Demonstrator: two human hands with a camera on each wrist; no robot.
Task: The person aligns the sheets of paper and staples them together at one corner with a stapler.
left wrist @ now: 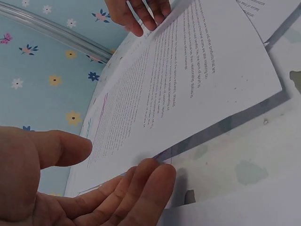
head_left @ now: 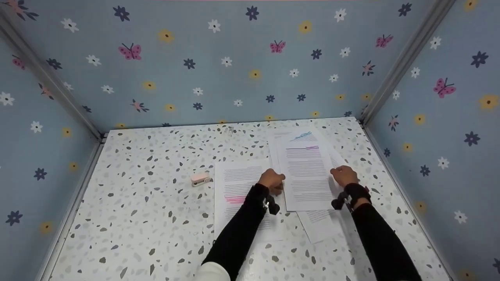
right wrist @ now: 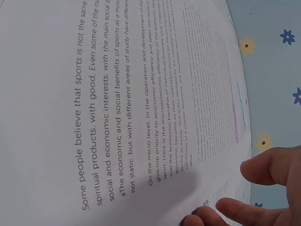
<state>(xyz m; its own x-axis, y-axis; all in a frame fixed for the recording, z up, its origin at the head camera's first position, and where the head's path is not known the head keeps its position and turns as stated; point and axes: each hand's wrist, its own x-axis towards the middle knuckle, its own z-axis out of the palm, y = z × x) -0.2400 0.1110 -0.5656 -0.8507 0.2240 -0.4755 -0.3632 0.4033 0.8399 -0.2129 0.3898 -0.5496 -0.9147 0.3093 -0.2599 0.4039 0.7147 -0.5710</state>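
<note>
A printed sheet (head_left: 308, 173) with a purple highlighter stroke lies over other pages. At its left edge is my left hand (head_left: 272, 181); in the left wrist view its fingers (left wrist: 155, 181) touch the paper's edge, the thumb held apart from them. My right hand (head_left: 344, 176) is beside the opposite edge, thumb and forefinger spread in the right wrist view. A shadow shows under the sheet's near edge. Behind it a page with a blue stroke (head_left: 304, 136) sticks out, and a tilted page (head_left: 320, 226) shows below.
Another printed page (head_left: 230, 175) with pink highlighting lies to the left, partly under my left forearm. A pink stapler (head_left: 200, 179) sits left of that page. The speckled table (head_left: 136, 203) is enclosed by blue flowered panels (head_left: 234, 50) at the back and sides.
</note>
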